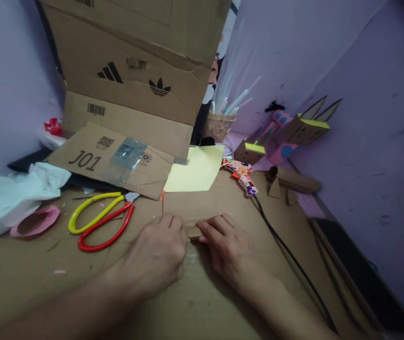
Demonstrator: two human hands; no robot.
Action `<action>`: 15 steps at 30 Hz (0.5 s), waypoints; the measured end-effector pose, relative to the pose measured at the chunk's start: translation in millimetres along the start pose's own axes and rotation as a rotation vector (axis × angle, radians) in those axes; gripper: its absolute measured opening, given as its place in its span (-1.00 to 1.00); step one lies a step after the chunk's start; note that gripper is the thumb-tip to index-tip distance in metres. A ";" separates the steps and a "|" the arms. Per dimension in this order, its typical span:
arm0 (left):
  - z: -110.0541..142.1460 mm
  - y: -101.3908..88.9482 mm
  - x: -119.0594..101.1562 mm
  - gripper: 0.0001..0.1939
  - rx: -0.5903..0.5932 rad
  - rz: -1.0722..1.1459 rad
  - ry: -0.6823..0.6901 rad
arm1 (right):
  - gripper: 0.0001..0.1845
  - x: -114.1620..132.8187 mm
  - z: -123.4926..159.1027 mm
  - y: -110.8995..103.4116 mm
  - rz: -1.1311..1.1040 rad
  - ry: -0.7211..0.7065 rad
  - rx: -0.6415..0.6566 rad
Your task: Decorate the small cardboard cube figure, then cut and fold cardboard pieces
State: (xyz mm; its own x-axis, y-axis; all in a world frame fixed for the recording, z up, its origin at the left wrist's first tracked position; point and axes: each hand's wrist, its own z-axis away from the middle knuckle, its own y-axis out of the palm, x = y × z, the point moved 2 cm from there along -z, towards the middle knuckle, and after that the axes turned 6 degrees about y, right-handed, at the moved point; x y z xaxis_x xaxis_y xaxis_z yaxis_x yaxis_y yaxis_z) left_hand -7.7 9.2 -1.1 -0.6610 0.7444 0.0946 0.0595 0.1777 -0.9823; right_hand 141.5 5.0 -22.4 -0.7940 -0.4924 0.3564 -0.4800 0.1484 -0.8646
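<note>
A flat piece of cardboard [187, 205] lies before me, its near edge rolled or folded into a narrow strip [193, 231]. At the left end of that strip, my left hand [162, 248] is closed with its fingers curled onto the cardboard. My right hand [225, 243] pinches the strip's other end between thumb and fingers. Just beyond the piece lies a sheet of pale yellow paper [196, 170]. Scissors [107, 219] with one yellow and one red handle rest left of my hands. A flower-patterned glue gun [240, 174] lies at the right, its black cord running toward me.
An opened cardboard box [127, 104] stands at the back left. White plastic [6, 198] and a pink ring [35, 222] lie at the left. Behind are a cup of white sticks [219, 125] and cardboard figures [308, 130]. A cardboard tube [296, 180] sits at the right.
</note>
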 end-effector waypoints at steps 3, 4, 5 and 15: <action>0.1 -1.9 5.9 -0.81 -0.028 0.092 -0.048 | -0.76 -1.4 0.4 -2.1 -0.056 0.073 0.024; 1.5 -2.7 7.2 -0.79 -0.021 0.126 -0.059 | -0.76 -0.7 1.8 -3.7 -0.072 0.096 0.038; 3.6 -3.6 8.1 -0.77 0.000 0.173 -0.065 | -0.76 0.7 3.8 -5.4 -0.087 0.114 0.059; 9.9 -10.9 9.5 -0.68 0.230 0.462 -0.246 | -0.83 14.1 20.5 -11.5 -0.143 0.075 -0.121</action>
State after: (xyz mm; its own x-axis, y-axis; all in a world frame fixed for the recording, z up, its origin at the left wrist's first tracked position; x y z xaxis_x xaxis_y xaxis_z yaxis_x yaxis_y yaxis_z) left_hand -22.0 8.0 8.9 -0.7612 0.5348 -0.3668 0.2377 -0.2962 -0.9251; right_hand 143.5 -21.2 -14.7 -0.7378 -0.4512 0.5020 -0.6278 0.1854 -0.7560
